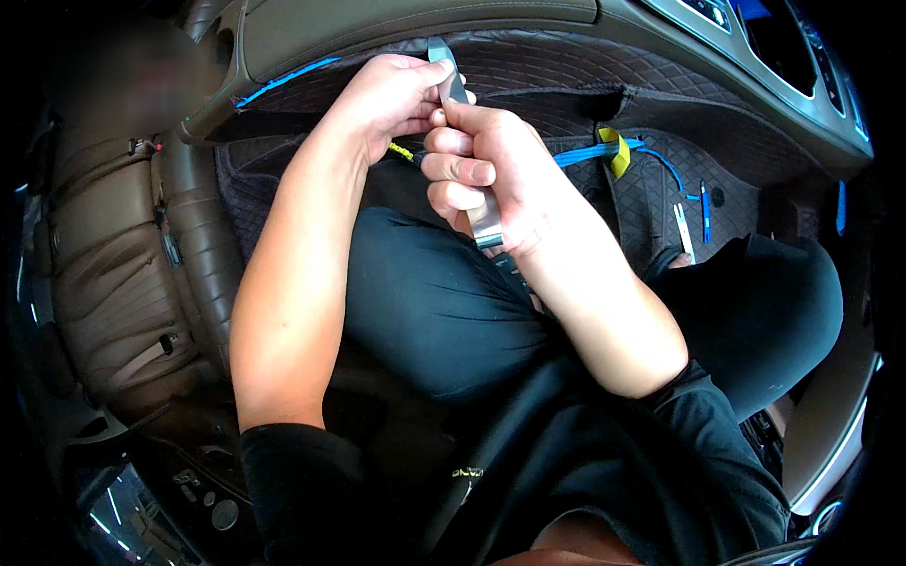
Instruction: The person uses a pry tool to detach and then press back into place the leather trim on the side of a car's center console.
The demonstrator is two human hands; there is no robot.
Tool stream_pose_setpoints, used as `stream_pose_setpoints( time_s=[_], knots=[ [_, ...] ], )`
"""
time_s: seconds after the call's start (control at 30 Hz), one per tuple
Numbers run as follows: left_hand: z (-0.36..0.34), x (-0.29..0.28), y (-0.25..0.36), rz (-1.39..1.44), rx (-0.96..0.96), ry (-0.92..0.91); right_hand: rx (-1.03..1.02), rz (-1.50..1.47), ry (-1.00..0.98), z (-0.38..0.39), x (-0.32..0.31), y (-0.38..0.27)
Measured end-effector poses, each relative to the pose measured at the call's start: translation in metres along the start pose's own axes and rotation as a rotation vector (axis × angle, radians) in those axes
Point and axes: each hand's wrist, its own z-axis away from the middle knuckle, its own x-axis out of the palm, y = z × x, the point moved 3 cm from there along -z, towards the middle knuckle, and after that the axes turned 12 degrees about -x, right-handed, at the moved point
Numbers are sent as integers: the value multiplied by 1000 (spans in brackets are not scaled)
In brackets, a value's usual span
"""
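Observation:
In front of the console's side, my right hand (495, 156) is wrapped round a flat metal pry tool (486, 226), whose broad bent end sticks out below my fist. The tool's thin blade runs up and away, its far tip close to the lower edge of the console panel (406, 24). My left hand (387, 99) pinches that blade with the thumb on top, just beyond my right thumb. The middle stretch of the tool is hidden inside my right fist. Behind both hands lies dark quilted lining (557, 71).
A blue strip (288, 80) sits along the panel's lower edge. To the right run blue cables (585, 154) with yellow tape (618, 156). A blue slim tool (705, 212) and a white one (684, 234) lie on the quilted mat. A brown leather seat (104, 226) is at left.

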Motion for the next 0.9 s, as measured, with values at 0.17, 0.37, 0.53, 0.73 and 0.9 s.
stream_pose_setpoints(
  time_s=[0.17, 0.37, 0.53, 0.73, 0.9],
  knots=[
    [0, -2, 0, 49, 5, -9, -13, -27, 5, 1, 5, 2],
    [9, -2, 4, 140, -48, -73, 9, -109, 40, -1, 18, -2],
    [3, 4, -2, 279, -30, -62, -130, 37, 81, 3, 35, 10],
    [-16, 7, -8, 145, 188, -17, -191, 334, -57, -16, -17, 9],
    [-22, 7, -9, 138, 244, 25, -162, 390, -163, -28, -30, 0]
  ],
)
